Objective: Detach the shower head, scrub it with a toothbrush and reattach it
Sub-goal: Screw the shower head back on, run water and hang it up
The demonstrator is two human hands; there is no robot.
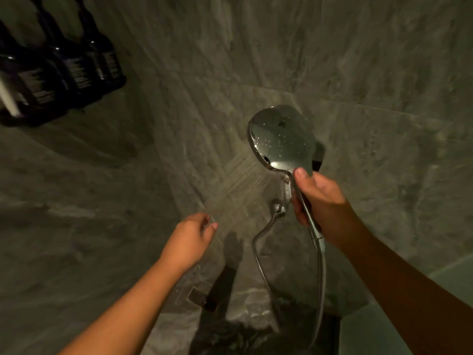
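Observation:
A chrome shower head (281, 139) with water drops on its round back is held up in front of the grey stone wall. My right hand (320, 201) grips its handle, thumb near the neck. The metal hose (258, 252) loops down from the handle's end and up to a wall outlet (277, 208). A chrome wall bracket (287, 188) shows just behind the handle. My left hand (189, 242) hovers to the lower left, fingers loosely curled, holding nothing. No toothbrush is in view.
Three dark bottles (76, 65) hang in a row on the wall at the upper left. A dark floor drain (197, 295) lies below. The wet shower floor is dark at the bottom. A pale ledge (384, 329) sits at the lower right.

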